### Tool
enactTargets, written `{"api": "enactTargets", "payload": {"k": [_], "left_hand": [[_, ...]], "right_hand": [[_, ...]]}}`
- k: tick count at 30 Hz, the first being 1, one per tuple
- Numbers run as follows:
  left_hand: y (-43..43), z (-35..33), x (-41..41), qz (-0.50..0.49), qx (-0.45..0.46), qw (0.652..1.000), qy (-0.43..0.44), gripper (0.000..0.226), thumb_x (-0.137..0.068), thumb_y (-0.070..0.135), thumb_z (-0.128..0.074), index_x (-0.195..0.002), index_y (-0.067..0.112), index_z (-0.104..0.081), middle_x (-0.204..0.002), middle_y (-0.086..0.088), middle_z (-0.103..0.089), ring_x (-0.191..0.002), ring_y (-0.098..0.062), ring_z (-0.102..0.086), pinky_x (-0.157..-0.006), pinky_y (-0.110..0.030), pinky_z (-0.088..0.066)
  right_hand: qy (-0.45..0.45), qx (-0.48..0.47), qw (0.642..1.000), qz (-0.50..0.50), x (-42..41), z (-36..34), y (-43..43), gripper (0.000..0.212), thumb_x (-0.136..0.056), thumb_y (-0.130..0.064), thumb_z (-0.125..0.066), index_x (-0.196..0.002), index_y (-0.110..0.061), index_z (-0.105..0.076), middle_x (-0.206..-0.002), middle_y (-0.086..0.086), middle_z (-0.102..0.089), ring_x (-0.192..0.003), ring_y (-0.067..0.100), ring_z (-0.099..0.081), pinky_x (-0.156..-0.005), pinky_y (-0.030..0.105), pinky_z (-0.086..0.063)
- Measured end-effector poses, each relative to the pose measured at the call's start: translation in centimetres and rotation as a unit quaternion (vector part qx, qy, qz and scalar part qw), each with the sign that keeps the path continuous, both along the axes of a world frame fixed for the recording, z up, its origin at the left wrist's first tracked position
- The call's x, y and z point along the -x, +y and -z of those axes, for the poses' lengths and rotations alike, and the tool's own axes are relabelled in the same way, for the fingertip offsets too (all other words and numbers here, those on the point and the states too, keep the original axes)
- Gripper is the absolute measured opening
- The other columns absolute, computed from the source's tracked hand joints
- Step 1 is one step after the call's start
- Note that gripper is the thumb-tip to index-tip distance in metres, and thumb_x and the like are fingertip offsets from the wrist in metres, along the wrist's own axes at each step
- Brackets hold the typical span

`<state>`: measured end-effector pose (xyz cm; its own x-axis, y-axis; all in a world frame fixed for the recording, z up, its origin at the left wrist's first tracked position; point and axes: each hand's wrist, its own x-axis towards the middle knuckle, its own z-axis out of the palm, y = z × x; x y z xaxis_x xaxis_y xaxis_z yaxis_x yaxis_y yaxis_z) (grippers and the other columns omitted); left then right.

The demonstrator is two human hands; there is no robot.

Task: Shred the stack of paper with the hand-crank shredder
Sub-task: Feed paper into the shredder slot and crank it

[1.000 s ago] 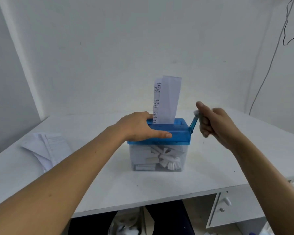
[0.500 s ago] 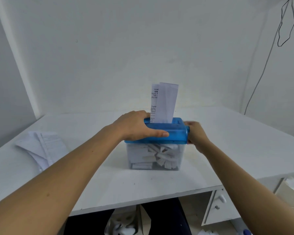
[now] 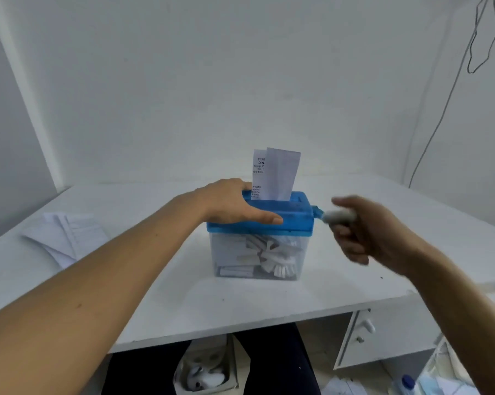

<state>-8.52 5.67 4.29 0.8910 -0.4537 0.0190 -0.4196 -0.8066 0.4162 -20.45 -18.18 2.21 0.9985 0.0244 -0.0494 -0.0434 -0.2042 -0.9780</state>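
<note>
A hand-crank shredder with a blue lid and a clear bin holding paper strips stands mid-table. Folded printed paper sticks upright out of its top slot. My left hand presses down on the lid's left side, fingers straight along the front edge. My right hand, blurred by motion, grips the white crank handle at the shredder's right end. A stack of white paper lies on the table to the left.
The white table fills a corner between white walls. Under it sit a drawer unit at right, a bag with items, and clutter on the floor at lower right. A cable hangs on the right wall.
My right hand has swung the crank from the lid's right edge out to the right and up. The paper stands lower in the slot than a second ago. My left hand stays put.
</note>
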Motion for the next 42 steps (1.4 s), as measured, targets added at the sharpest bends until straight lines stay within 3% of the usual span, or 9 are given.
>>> {"api": "enactTargets", "payload": {"k": [5,11,18,20,26,32,36,39,42], "left_hand": [[0.3,0.5,0.1,0.005,0.015,1.000,-0.013,0.095,-0.055,0.090,-0.071,-0.138,0.046,-0.051,-0.131,0.018,-0.056,-0.115,-0.015,-0.056,-0.105,-0.041,-0.048],[0.2,0.7,0.5,0.018,0.028,0.999,-0.036,0.057,-0.065,0.084,-0.069,-0.110,0.054,-0.048,-0.113,0.021,-0.056,-0.105,-0.012,-0.057,-0.092,-0.036,-0.051],[0.3,1.1,0.1,0.018,0.032,0.998,-0.057,0.077,-0.059,0.093,-0.065,-0.123,0.052,-0.055,-0.117,0.020,-0.061,-0.103,-0.011,-0.058,-0.091,-0.037,-0.053],[0.3,1.3,0.0,0.016,0.029,0.997,-0.066,0.076,-0.059,0.093,-0.063,-0.124,0.053,-0.056,-0.116,0.019,-0.062,-0.102,-0.011,-0.059,-0.090,-0.038,-0.053],[0.2,1.4,0.0,-0.001,0.011,0.997,-0.079,0.104,-0.050,0.102,-0.053,-0.138,0.046,-0.053,-0.123,0.018,-0.060,-0.105,-0.014,-0.057,-0.088,-0.038,-0.052],[0.2,0.8,0.5,-0.002,0.006,0.998,-0.059,0.074,-0.064,0.089,-0.065,-0.126,0.051,-0.054,-0.118,0.021,-0.057,-0.106,-0.015,-0.054,-0.086,-0.036,-0.048],[0.0,0.6,0.8,-0.011,0.011,0.998,-0.059,0.046,-0.068,0.083,-0.068,-0.094,0.054,-0.044,-0.096,0.029,-0.049,-0.098,-0.013,-0.054,-0.078,-0.034,-0.044],[-0.1,0.9,0.3,-0.019,0.024,0.998,-0.052,0.056,-0.064,0.085,-0.069,-0.104,0.052,-0.048,-0.098,0.029,-0.050,-0.101,-0.013,-0.054,-0.081,-0.034,-0.045],[0.1,1.0,-0.1,-0.013,0.019,0.998,-0.055,0.101,-0.050,0.097,-0.062,-0.135,0.043,-0.054,-0.124,0.021,-0.056,-0.112,-0.014,-0.054,-0.097,-0.039,-0.050]], "right_hand": [[-0.057,-0.044,0.997,0.033,-4.4,-2.4,-0.6,0.036,-0.095,-0.042,-0.061,-0.074,-0.018,-0.046,-0.061,-0.003,-0.029,-0.049,0.014,-0.027,-0.042,0.021,-0.031],[-0.120,0.033,0.979,0.164,-10.3,-0.2,-0.1,0.038,-0.097,-0.048,-0.059,-0.101,-0.010,-0.059,-0.085,0.001,-0.065,-0.066,0.014,-0.057,-0.062,0.030,-0.051],[-0.087,0.071,0.976,0.187,-11.6,5.9,0.3,0.027,-0.103,-0.024,-0.054,-0.093,-0.001,-0.063,-0.087,0.017,-0.066,-0.075,0.023,-0.061,-0.069,0.041,-0.061],[-0.081,0.108,0.971,0.196,-10.4,7.5,0.5,0.025,-0.103,-0.013,-0.047,-0.096,0.002,-0.066,-0.077,0.014,-0.064,-0.063,0.018,-0.057,-0.054,0.030,-0.054],[-0.088,0.157,0.969,0.171,-5.2,8.0,1.1,0.051,-0.106,-0.039,-0.042,-0.081,-0.002,-0.066,-0.063,0.008,-0.065,-0.049,0.013,-0.057,-0.049,0.025,-0.048],[-0.132,0.006,0.991,0.004,-0.2,3.3,-0.3,0.040,-0.093,-0.041,-0.056,-0.080,-0.004,-0.063,-0.067,0.007,-0.060,-0.056,0.019,-0.054,-0.050,0.026,-0.045],[-0.186,0.005,0.982,0.039,-2.4,0.3,-0.6,0.036,-0.101,-0.036,-0.051,-0.082,-0.008,-0.064,-0.067,0.005,-0.057,-0.060,0.020,-0.052,-0.053,0.029,-0.045],[-0.197,0.017,0.977,0.086,-5.0,-0.8,-0.3,0.044,-0.102,-0.046,-0.049,-0.080,-0.011,-0.064,-0.063,0.001,-0.054,-0.056,0.017,-0.052,-0.051,0.028,-0.046],[-0.197,0.041,0.972,0.123,-7.7,-1.3,-0.1,0.046,-0.101,-0.050,-0.049,-0.080,-0.012,-0.063,-0.065,0.000,-0.054,-0.054,0.014,-0.052,-0.051,0.027,-0.047]]}}
